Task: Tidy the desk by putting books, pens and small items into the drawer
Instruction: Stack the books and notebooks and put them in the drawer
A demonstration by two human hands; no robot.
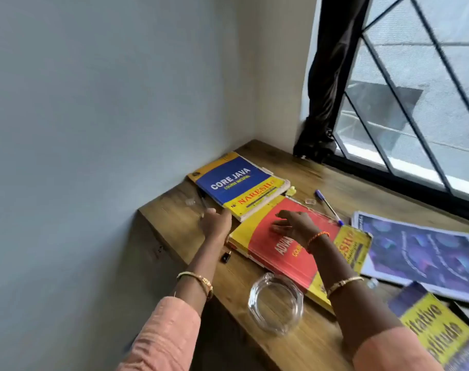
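Note:
A blue and yellow "Core Java" book [234, 182] lies at the desk's far left corner. In front of it lies a red and yellow book [279, 253]. My left hand [216, 222] is at the blue book's near corner, fingers curled, holding nothing that I can see. My right hand [295, 223] hovers over the red book's cover with fingers spread. A blue pen [328, 206] lies to the right of the books, a dark pen [202, 202] to the left of the blue book. A small black item [225, 257] sits by the red book's left edge.
A clear glass ashtray [275, 302] stands near the desk's front edge. A purple book [426, 253] and a yellow "Aptitude" book [439, 333] lie at the right. The wall bounds the left side, a barred window [415, 103] the back. No drawer is in view.

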